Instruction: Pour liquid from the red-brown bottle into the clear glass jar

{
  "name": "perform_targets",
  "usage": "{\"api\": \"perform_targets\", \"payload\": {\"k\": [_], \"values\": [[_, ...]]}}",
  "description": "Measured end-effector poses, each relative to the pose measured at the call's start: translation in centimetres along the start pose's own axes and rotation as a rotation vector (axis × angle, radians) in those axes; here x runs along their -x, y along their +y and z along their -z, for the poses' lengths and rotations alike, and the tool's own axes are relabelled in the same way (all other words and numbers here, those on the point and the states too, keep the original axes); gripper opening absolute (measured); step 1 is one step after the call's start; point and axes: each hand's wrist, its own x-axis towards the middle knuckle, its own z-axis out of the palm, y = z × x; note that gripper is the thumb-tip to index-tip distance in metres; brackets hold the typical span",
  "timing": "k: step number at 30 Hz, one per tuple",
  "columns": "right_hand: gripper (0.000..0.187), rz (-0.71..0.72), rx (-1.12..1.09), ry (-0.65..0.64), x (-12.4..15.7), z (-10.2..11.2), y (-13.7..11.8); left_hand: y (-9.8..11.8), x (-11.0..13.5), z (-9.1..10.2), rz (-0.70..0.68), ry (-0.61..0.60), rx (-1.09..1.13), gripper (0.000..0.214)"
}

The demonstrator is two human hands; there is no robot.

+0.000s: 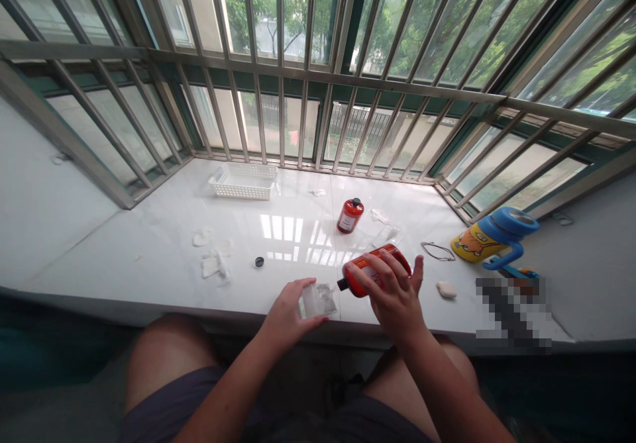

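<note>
My left hand (291,312) pinches a small clear plastic packet (318,300) against the white stone sill (149,257). My right hand (392,292) wraps around an orange plastic bottle (370,272), which lies tilted with its dark neck pointing left towards the packet. Farther back, a second orange bottle (350,215) stands upright. A small black cap (259,261) rests on the sill left of my hands. Crumpled white cotton pads (211,264) lie beyond it.
Metal window bars (318,72) run along the back of the sill. A white plastic basket (243,181) sits at the back left. At the right are a thin wire loop (438,251), a small white bar (446,289) and a yellow cup with a blue handle (489,238).
</note>
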Motion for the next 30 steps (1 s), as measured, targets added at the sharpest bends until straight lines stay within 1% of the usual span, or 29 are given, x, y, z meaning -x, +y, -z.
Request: {"api": "perform_targets", "payload": {"k": [15, 24, 30], "values": [[0.055, 0.036, 0.002, -0.008, -0.35, 0.07, -0.12, 0.12, 0.06, 0.07, -0.008, 0.007, 0.014, 0.073], [0.065, 0.073, -0.007, -0.017, -0.42, 0.01, -0.03, 0.26, 0.08, 0.12, -0.006, 0.010, 0.028, 0.072], [0.062, 0.084, -0.019, -0.021, -0.43, -0.07, -0.01, 0.03, 0.10, 0.07, -0.003, -0.007, 0.029, 0.073]]}}
